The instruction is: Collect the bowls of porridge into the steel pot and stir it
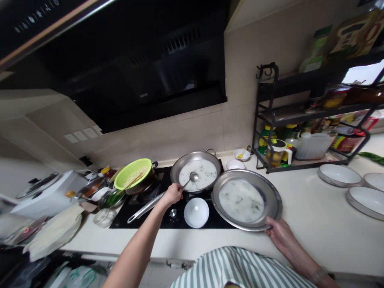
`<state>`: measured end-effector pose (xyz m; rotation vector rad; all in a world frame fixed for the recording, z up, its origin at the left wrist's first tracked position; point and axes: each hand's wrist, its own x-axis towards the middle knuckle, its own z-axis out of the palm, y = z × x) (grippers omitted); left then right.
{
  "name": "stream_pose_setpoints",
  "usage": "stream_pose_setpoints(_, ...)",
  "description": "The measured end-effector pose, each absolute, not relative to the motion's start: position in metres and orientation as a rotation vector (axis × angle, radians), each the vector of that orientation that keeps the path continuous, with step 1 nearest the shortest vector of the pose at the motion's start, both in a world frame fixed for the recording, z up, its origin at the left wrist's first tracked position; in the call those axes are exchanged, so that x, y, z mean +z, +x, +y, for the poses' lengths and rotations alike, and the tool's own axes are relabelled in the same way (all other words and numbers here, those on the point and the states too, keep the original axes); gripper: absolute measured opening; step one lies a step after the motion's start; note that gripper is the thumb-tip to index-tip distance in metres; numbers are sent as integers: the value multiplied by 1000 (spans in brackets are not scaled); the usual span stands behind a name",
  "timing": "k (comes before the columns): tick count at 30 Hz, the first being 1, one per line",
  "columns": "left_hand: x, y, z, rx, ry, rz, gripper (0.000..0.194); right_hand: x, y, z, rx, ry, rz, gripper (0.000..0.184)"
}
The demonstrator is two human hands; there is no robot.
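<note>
gripping a ladle [194, 176] over the pan [176, 170] is the left hand [174, 194], the right hand [279, 232] clasping a basin [271, 196].

Ladle [194, 176] in left grip [173, 194]

Room: the kitchen where I stand
Range hood [150, 76]: above and beyond my left hand [174, 195]
Cooktop [129, 209]: beneath my left hand, bearing a pan [176, 172]
Bottle rack [315, 116]: beyond my right hand [277, 232]
</note>
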<state>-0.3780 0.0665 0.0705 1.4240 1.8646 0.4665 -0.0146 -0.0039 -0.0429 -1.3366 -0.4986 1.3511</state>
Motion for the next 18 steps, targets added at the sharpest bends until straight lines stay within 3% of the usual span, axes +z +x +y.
stream_pose_setpoints(18,76,-384,70,506,1223,1617,10,-48,-12,1,1321,-1397,-633,19)
